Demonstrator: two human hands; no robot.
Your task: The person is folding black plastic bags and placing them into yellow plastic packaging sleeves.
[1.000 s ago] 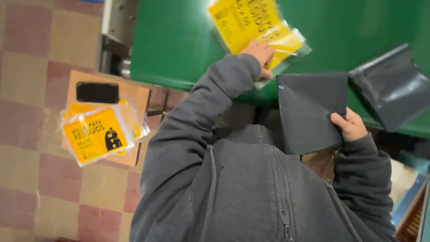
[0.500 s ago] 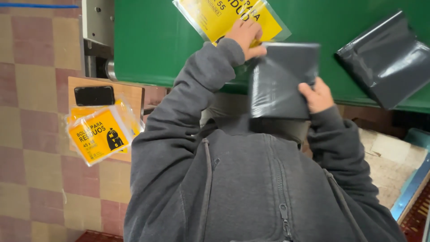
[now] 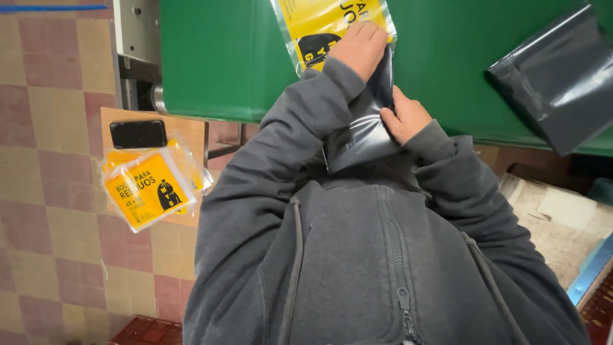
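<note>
- Head view, left hand: it is laid palm-down on the yellow packet, the fingers bent over the packet's right edge and pressed on it. The packet is pinned to the green table just beneath and to the left of those fingers. Whether the thumb is tucked under the edge cannot be told.
- Head view, right hand: the fingers are closed narrowly on the folded grey bag, pinched at its right edge, with the thumb on top.
- Head view, the key relation: the folded grey bag lies between the two hands, just below the left fingers and directly left of the right fingers. Its long axis runs up and away from the body, from the chest toward the yellow packet's open edge. Its upper end touches, or slips beneath, the left palm; which of the two is hidden. The right hand is the one gripping it; the left is nearer the packet.
- Head view, surroundings: a second grey bag lies flat on the table, well apart to the right of the right fingers. Far left of both hands, a stack of yellow packets and a black phone rest on a wooden stool over the checked floor.
</note>
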